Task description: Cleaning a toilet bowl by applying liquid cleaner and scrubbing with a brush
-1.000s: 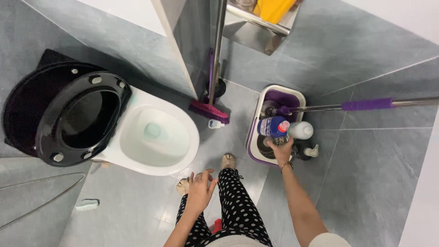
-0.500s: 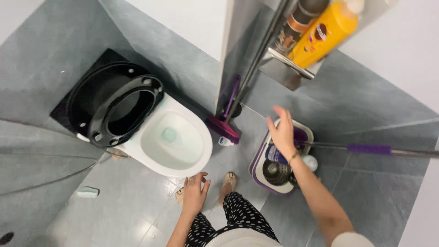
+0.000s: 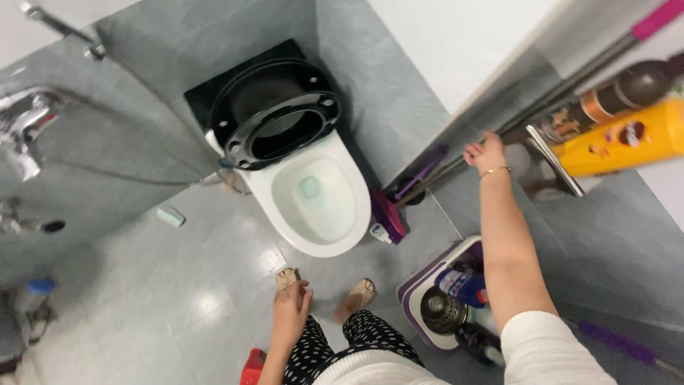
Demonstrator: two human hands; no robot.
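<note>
The right hand (image 3: 486, 152) is stretched far out and up, with the arm straight. Its fingers are curled around a long metal pole (image 3: 541, 107) that leans against the wall. The pole runs down to a purple brush (image 3: 386, 214) that sits on the floor just beside the toilet (image 3: 313, 199). The pole's top end has a pink grip at the upper right edge of the view.

Just to the right of the hand is a metal shelf (image 3: 556, 170) on the wall. A yellow bottle (image 3: 620, 146) and a brown bottle (image 3: 605, 100) lie on it, near the hand but not touching it.

The left hand (image 3: 291, 308) hangs low by the leg in dotted trousers. Its fingers are loose and a little bent, and it holds nothing.

The toilet has a black seat (image 3: 281, 128) tipped up, so the white bowl is open. There is bare grey floor (image 3: 178, 285) on the left, with lots of room. On the right it is tight: a mop bucket (image 3: 420, 303) sits under the right arm with a blue bottle (image 3: 463, 285) in it. Two feet in sandals stand between the toilet and the bucket. A small green soap (image 3: 171, 216) lies on the floor, well apart from the hands.
</note>
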